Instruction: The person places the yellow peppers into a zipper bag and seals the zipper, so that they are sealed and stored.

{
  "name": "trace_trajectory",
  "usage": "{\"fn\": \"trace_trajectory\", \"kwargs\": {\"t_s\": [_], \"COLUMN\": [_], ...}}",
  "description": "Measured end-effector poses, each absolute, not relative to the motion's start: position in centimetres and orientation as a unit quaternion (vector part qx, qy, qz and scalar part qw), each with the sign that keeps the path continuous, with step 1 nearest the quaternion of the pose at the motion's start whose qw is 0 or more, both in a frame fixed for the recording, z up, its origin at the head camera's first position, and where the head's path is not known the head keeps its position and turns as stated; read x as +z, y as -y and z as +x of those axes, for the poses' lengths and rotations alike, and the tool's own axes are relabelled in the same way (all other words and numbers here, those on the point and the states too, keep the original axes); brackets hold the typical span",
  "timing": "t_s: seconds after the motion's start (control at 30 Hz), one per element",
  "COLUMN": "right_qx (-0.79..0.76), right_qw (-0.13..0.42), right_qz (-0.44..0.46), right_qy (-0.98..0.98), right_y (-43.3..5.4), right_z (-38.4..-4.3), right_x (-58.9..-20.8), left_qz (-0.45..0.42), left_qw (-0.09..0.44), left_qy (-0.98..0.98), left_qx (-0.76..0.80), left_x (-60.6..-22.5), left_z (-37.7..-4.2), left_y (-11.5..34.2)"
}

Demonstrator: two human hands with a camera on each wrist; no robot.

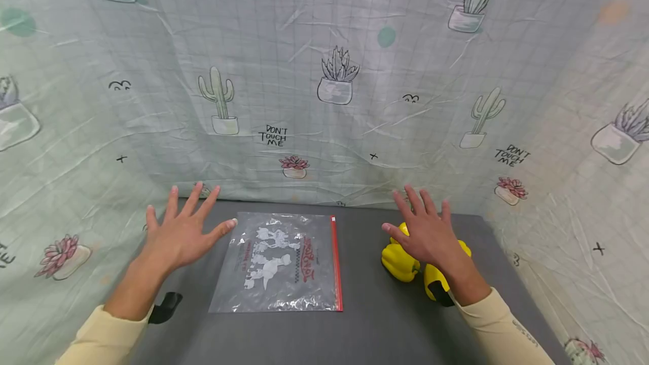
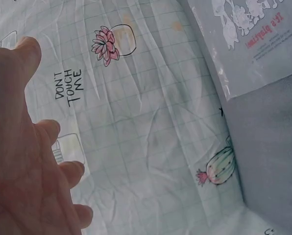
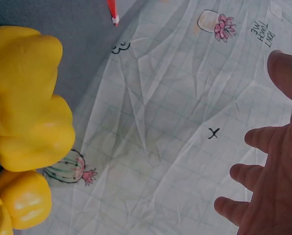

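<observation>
My left hand [image 1: 177, 238] is held with its fingers spread, left of a clear zip bag [image 1: 276, 263], and holds nothing. The bag lies flat on the grey table, printed with white figures and red lettering, its red slider zip [image 1: 337, 263] along the right side. Above several yellow bell peppers [image 1: 399, 263] on the right, my right hand [image 1: 428, 234] hovers with spread fingers, also holding nothing. It hides part of the peppers in the head view. In the right wrist view, the peppers [image 3: 31, 98] sit at the left, apart from the right hand [image 3: 276, 161].
The grey tabletop [image 1: 274, 337] runs back to a hanging cloth [image 1: 304, 32] printed with potted cacti, which also encloses both sides. A black strap [image 1: 166, 307] shows at the left wrist. Cream sleeves [image 1: 502, 325] cover the forearms.
</observation>
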State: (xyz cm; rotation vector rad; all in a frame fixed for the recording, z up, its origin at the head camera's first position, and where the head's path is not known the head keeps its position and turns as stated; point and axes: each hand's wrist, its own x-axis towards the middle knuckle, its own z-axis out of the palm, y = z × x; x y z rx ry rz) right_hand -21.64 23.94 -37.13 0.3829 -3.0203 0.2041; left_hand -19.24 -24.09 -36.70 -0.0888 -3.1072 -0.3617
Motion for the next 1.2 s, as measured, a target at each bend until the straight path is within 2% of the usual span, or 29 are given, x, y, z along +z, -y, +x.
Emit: {"fn": "trace_trajectory", "kwargs": {"t_s": [1.2], "right_qx": [0.063], "right_qw": [0.064], "right_qz": [0.144], "right_qy": [0.985], "right_y": [-22.8], "right_z": [-21.7], "right_x": [-40.8], "left_qz": [-0.042], "left_qw": [0.006], "left_qy": [0.991], "left_qx": [-0.127], "left_x": [-39.8], "left_z": [-19.7], "left_y": [22.1]}}
